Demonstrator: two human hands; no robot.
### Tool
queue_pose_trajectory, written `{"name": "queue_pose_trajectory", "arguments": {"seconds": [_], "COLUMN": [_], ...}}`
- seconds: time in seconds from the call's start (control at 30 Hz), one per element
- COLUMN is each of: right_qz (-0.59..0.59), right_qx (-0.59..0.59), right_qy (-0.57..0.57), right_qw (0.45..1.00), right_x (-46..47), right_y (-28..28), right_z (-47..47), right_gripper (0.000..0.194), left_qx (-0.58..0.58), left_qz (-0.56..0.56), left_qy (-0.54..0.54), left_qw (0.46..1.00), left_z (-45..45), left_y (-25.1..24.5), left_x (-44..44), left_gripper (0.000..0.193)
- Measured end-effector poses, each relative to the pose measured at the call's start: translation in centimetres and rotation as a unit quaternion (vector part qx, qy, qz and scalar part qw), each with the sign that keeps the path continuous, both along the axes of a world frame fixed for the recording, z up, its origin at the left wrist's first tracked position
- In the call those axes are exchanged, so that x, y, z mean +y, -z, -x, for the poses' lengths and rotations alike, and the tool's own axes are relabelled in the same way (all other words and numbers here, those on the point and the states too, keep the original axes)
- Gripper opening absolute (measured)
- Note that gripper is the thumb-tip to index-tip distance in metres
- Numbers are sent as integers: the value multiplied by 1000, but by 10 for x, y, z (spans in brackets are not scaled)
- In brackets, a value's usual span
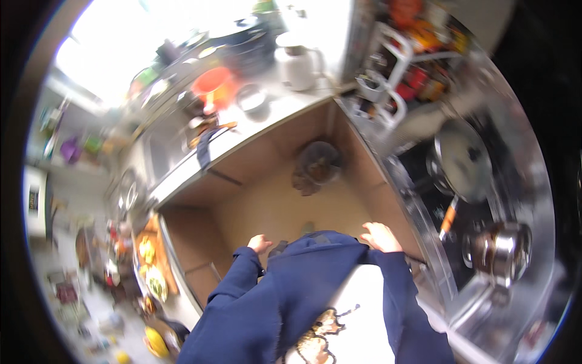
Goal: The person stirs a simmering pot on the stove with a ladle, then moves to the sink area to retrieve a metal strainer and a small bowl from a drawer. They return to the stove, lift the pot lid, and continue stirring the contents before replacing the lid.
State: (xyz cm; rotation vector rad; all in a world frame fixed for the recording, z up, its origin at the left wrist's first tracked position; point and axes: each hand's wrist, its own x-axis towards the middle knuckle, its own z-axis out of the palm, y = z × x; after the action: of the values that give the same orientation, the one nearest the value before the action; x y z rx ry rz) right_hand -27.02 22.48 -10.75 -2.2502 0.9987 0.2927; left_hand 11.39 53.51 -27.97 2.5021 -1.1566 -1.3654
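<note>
My left hand (260,244) hangs in front of me at the left, beside the dark blue garment (318,264) on my body. My right hand (383,237) is held out at the right, near the brown cabinet fronts, with thumb and fingers spread. Neither hand shows anything in it, though blur hides the left fingers partly. On the tan floor (273,200) beyond both hands stands a round dark bin (320,159), apparently lined with a bag and holding brownish matter. To the right of my right hand lies the black cooktop (425,227).
A frying pan (464,164) with an orange-brown handle and a steel pot (502,255) sit on the cooktop. Along the window counter are a white jug (296,68), an orange-red vessel (213,85), a metal bowl (251,98) and a sink (168,141). A wooden board (169,275) bears yellow food.
</note>
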Motion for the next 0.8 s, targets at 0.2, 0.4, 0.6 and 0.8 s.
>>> {"name": "queue_pose_trajectory", "arguments": {"seconds": [0.2, 0.4, 0.6, 0.8], "right_qz": [20, 42, 48, 50], "right_qx": [-15, -25, -32, -50], "right_qy": [80, 119, 135, 121], "right_qw": [996, 992, 989, 990], "right_x": [10, 18, 18, 11], "right_y": [5, 12, 15, 16], "right_z": [21, 37, 45, 47], "right_gripper": [35, 28, 28, 27], "left_qx": [80, 103, 94, 107], "left_qz": [6, 30, 31, 46], "left_qy": [-54, -13, 11, -7], "left_qw": [995, 994, 995, 993], "left_z": [-7, -11, -7, -8], "left_y": [-12, -4, -5, 7], "left_x": [-57, -103, -119, -101], "left_gripper": [31, 31, 31, 31]}}
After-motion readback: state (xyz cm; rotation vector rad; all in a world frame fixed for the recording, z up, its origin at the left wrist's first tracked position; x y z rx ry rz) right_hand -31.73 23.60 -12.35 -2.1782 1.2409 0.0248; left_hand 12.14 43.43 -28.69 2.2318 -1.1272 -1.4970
